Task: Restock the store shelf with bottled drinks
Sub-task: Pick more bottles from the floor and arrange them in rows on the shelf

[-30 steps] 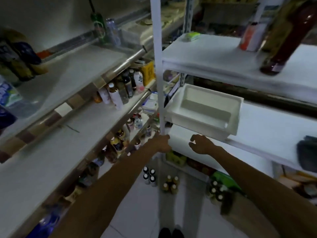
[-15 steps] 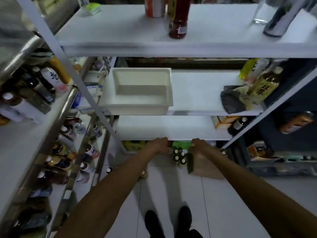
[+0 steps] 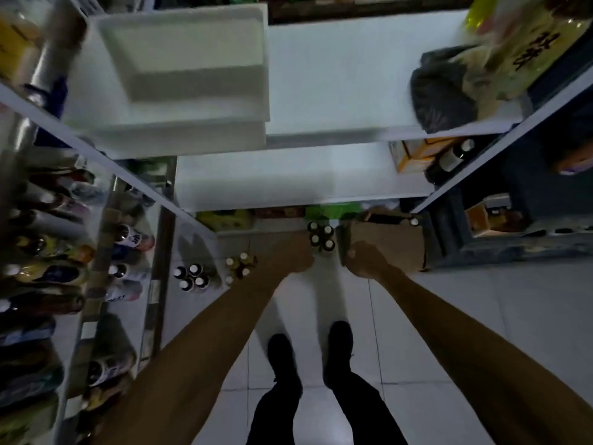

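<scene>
Both arms are stretched down toward the floor (image 3: 455, 316) in front of the white shelf (image 3: 288, 178). The left hand (image 3: 296, 256) and the right hand (image 3: 365, 260) are seen from the back, low down and near each other. The fingers of both hands look curled under, and nothing is seen held in them. It is dark and blurry there, so it cannot be told if the hands are closed tight or only loose.

The drinks to be put away are standing on the floor. One small group of bottles (image 3: 321, 237) is seen just between the two hands, with pale caps pointing up. Two more groups are seen to the left: the white-capped bottles (image 3: 191, 277) and the yellow-capped bottles (image 3: 239, 266). A brown box (image 3: 388, 242) is standing just beside the right hand.

The step in hand looks like the pick-up: bottles are being reached for, and none has been taken yet. The white shelf above has a lot of bare room on it. On the shelf over that one, a white tub (image 3: 189, 75) and a black bag (image 3: 442, 97) are seen.

For the next move, the hands need to be brought lower, onto the bottles between them. Each bottle should be held round its neck or body. Then the bottles should be lifted and stood up on the bare shelf. Care is needed so that the other bottles are not knocked over.
</scene>
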A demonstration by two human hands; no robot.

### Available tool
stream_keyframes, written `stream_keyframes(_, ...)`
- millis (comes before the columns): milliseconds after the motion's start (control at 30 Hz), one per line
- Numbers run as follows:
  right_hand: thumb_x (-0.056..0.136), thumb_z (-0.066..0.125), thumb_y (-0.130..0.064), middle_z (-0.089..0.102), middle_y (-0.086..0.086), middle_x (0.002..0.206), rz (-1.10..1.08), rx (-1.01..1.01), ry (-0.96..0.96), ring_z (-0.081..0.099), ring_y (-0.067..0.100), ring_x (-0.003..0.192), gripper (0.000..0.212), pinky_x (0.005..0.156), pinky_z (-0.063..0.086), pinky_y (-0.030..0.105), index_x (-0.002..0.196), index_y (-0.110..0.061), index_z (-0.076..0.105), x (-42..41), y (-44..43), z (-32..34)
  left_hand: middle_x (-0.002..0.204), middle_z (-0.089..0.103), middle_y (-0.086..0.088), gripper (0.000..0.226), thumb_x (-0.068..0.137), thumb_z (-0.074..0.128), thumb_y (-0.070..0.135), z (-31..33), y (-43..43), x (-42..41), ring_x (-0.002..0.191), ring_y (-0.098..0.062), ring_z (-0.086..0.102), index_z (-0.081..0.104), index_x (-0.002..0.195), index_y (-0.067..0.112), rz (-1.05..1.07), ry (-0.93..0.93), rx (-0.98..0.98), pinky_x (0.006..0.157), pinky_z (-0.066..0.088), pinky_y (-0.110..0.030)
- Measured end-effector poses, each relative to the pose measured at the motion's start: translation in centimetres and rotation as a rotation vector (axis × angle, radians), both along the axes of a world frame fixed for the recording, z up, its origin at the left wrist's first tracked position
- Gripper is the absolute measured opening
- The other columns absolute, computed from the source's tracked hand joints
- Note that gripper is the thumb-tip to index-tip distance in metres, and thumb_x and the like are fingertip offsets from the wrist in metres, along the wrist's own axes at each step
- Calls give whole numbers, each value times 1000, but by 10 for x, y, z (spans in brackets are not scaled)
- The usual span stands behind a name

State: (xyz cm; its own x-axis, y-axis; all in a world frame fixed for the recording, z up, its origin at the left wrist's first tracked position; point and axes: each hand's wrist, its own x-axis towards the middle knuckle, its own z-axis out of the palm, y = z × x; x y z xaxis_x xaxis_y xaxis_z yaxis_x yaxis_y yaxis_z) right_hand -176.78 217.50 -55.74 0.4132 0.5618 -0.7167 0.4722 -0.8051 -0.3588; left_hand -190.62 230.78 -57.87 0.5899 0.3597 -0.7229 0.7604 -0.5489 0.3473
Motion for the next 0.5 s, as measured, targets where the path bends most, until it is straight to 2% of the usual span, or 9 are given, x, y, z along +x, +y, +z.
stream_keyframes(33, 100, 47, -24, 52, 17, 134, -44, -1, 41, 50, 32, 122, 37, 100, 41, 37, 127, -1, 53, -2, -2, -18, 150, 36, -9, 50, 101, 47, 27, -12, -9, -1, 140, -28, 33, 35, 146, 8, 67, 17, -45, 114, 25, -33)
stream_keyframes(100, 97, 50, -24, 50, 17, 136, -96, -20, 72, 48, 32, 125, 37, 101, 41, 35, 126, -2, 54, -5, -10, -65, 151, 37, -12, 51, 99, 50, 29, -60, -18, -7, 137, -29, 37, 38, 145, 11, 63, 22, -64, 114, 29, -38)
stream_keyframes(167, 93, 55, -21, 56, 16, 127, -177, -16, 72, 53, 31, 116, 32, 93, 44, 32, 118, -1, 58, -6, -16, -107, 147, 41, -12, 47, 97, 52, 25, -107, -25, -12, 134, -27, 38, 43, 141, 9, 75, 21, -80, 110, 31, -35)
stream_keyframes(267, 92, 58, -14, 60, 13, 111, -323, 17, 82, 57, 29, 107, 22, 80, 40, 24, 106, 3, 62, -4, -15, -170, 140, 49, -12, 41, 96, 53, 22, -176, -24, -16, 125, -26, 47, 49, 134, 6, 117, -5, -86, 97, 38, -28)
stream_keyframes(333, 91, 58, -12, 58, 11, 97, -386, 33, 100, 58, 28, 96, 13, 75, 38, 22, 90, 0, 62, -1, -11, -216, 143, 45, -8, 45, 97, 52, 27, -226, -19, -17, 127, -26, 45, 46, 139, 11, 177, 34, -136, 98, 38, -27)
stream_keyframes(400, 89, 59, -13, 56, 9, 86, -432, 48, 124, 56, 25, 85, 18, 71, 38, 25, 74, -7, 54, 4, 0, -258, 141, 46, -9, 43, 96, 53, 27, -270, -11, -14, 124, -26, 47, 47, 137, 14, 274, 33, -150, 97, 40, -27)
stream_keyframes(500, 85, 60, -7, 47, 6, 70, -508, 68, 145, 49, 20, 72, 24, 67, 36, 26, 65, -9, 47, 10, 15, -325, 127, 55, -12, 37, 91, 59, 22, -337, 2, -4, 109, -27, 56, 52, 128, 16, 416, -23, -126, 85, 45, -26)
